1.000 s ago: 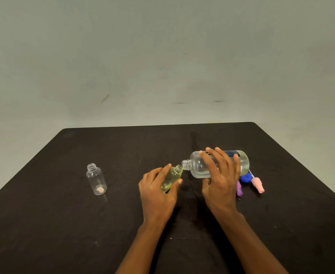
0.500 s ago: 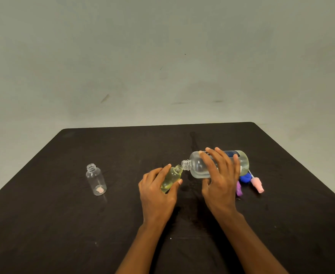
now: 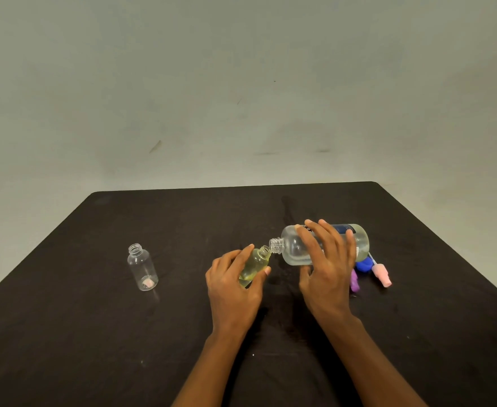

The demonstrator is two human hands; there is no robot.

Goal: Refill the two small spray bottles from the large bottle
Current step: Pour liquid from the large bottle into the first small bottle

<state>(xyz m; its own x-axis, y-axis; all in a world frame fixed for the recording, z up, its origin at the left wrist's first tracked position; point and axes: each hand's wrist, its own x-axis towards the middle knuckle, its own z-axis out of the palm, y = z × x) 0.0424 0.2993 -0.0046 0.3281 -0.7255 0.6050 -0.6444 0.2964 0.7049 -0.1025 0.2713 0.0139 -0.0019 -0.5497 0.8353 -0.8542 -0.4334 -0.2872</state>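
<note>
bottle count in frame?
3. Uncapped small clear plastic bottle standing left; small clear bottle of yellowish liquid in left hand; large clear bottle tipped in right hand. None apparently hidden.

Over a black table [image 3: 94,333], the right hand [image 3: 328,277] tips a large clear plastic bottle [image 3: 294,248] onto the yellow-filled small bottle [image 3: 254,267] gripped by the left hand [image 3: 232,292].

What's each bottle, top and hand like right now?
held small bottle: open, tilted, partly filled with yellowish liquid
large bottle: open, tipped sideways, mouth at held small bottle's mouth
other small bottle: open, upright, no liquid visible
left hand: grips held small bottle
right hand: holds large bottle
pink spray top: off, lying on table
purple top: off, lying on table
blue cap: off, lying on table
</note>
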